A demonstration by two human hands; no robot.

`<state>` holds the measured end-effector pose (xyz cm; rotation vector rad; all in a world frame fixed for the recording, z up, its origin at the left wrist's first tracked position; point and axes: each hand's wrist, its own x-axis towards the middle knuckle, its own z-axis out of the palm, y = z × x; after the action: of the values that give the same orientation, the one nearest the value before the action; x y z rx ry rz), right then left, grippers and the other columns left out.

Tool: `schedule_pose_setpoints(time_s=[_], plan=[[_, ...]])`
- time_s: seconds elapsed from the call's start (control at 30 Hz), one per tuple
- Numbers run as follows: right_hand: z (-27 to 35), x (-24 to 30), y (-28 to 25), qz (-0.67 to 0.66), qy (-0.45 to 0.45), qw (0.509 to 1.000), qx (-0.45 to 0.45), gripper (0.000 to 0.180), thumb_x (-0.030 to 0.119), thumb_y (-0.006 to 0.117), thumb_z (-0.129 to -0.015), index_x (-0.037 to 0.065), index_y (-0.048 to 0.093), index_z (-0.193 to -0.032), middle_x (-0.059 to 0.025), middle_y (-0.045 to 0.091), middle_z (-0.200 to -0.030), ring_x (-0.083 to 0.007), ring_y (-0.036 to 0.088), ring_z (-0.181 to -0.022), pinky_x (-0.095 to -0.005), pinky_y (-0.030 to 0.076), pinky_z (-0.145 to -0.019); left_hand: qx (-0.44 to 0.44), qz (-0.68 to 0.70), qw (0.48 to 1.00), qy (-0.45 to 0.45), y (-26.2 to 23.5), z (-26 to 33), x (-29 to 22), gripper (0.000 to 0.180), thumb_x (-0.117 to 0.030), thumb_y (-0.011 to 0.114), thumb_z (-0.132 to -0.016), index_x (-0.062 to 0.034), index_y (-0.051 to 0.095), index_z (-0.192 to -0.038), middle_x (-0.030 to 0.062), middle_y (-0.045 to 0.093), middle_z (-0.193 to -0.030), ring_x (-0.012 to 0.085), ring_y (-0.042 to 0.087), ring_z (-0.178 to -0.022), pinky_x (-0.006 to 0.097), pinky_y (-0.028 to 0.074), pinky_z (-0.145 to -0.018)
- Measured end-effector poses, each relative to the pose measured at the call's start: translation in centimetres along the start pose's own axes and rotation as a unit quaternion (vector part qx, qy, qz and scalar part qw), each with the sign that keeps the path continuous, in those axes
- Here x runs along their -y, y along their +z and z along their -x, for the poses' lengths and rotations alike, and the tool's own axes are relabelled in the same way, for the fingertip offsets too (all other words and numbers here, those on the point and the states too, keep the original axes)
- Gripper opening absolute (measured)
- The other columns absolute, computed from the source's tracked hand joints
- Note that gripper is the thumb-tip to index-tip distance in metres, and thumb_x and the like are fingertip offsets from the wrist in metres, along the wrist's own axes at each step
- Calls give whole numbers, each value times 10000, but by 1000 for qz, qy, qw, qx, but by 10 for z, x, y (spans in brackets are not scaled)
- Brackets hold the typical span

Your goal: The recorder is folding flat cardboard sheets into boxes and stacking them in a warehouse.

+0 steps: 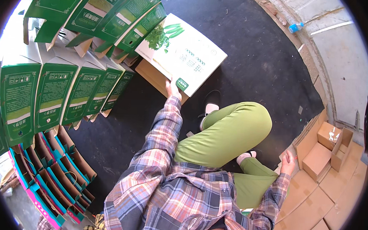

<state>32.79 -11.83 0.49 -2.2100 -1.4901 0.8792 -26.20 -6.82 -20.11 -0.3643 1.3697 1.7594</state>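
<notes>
The left hand pinches the edge of a white box over the black floor; the right hand curls beside brown cartons, its grip unclear. Green boxes crowd the left; nearby blue boxes stand open, brown inside.

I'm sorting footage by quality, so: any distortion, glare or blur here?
Head view: black corners, and the edge of the concrete bows toward the rim; head view: light burns out to white at the left rim, by the green boxes; head view: the left hand and white box show no obvious blur.
</notes>
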Motion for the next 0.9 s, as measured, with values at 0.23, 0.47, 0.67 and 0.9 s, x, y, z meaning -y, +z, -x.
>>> schedule_pose_setpoints(time_s=[0.23,0.47,0.67,0.9], plan=[[0,3,2,21,17,1000,-6,414,42,555,-819,15,509,-1229,-118,539,-1217,-222,531,-1110,-331,413,-959,12,63,996,57,-9,-7,-7,535,-204,521,-914,-59,279,-1369,133,480,-1241,239,528,-1069,374,484,-851],[6,27,5,37,29,999,-5,380,27,569,-806,54,557,-1185,-134,502,-1242,-253,527,-1115,-338,418,-951,-14,89,994,62,-18,-4,-1,599,-202,550,-893,-11,230,-1362,186,489,-1200,260,577,-971,382,525,-767],[5,22,4,32,8,999,-10,385,21,569,-800,43,552,-1185,-122,499,-1251,-244,524,-1114,-341,427,-946,-27,97,991,83,-18,1,6,539,-191,513,-902,-62,278,-1369,160,495,-1190,263,567,-942,379,508,-740],[11,32,-9,42,-28,998,-41,384,-8,567,-792,33,554,-1174,-115,524,-1226,-225,527,-1108,-336,426,-946,-43,33,995,85,-33,-22,-3,407,-263,468,-919,-17,382,-1231,183,529,-1070,301,579,-889,422,508,-720]])
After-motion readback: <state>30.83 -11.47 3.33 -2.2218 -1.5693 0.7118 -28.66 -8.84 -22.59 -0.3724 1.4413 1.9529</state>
